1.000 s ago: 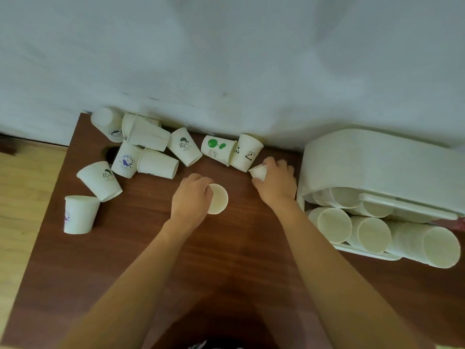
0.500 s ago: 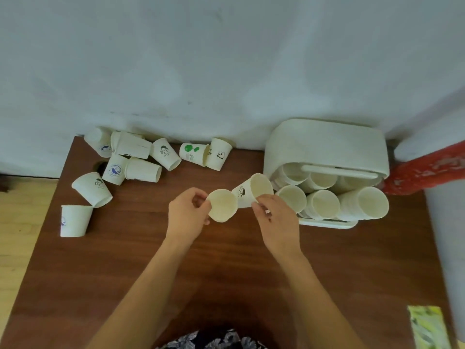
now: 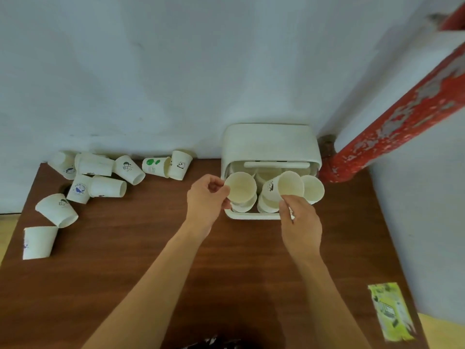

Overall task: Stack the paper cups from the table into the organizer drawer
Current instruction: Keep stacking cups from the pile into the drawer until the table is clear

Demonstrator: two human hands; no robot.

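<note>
Now each hand holds one paper cup at the mouth of the white plastic organizer drawer [image 3: 270,144]. The left hand [image 3: 207,202] pinches the rim of a plain round cup [image 3: 240,186] with its fingers. The right hand [image 3: 299,219] pinches the rim of a cup with a small black picture [image 3: 283,188]. Both cups lie on their sides, open ends toward us, over more stacked cups [image 3: 312,188] in the drawer. Ten loose cups [image 3: 105,186] lie scattered at the far left of the smooth brown wooden desk [image 3: 125,260]. A yellow-green packet [image 3: 390,312] lies near right. Behind is a pale wall [image 3: 176,71] and a chipped red pipe [image 3: 392,122].
</note>
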